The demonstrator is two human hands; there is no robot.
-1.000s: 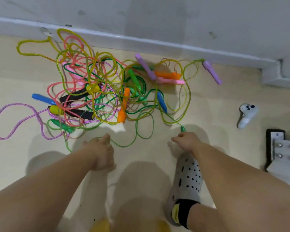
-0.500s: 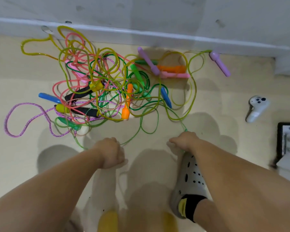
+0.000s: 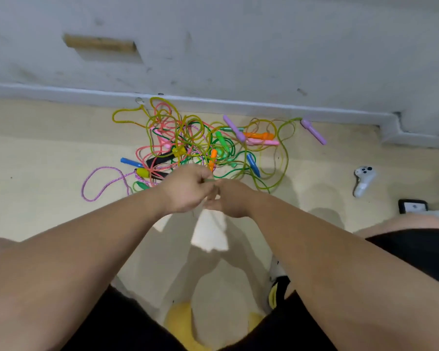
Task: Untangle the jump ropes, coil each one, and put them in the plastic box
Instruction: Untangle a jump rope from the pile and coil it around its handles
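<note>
Jump ropes [image 3: 200,145] lie tangled on the floor against the baseboard [image 3: 213,102]. Just in front of that tangle, the left hand [image 3: 185,188] and right hand [image 3: 232,198] meet, both pinching a green rope strand [image 3: 209,181]. A white game controller [image 3: 364,178] lies well right of the tangle.

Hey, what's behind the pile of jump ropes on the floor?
Behind the pile of jump ropes runs a white baseboard and a scuffed wall. The left hand and right hand cover the pile's near edge.
</note>
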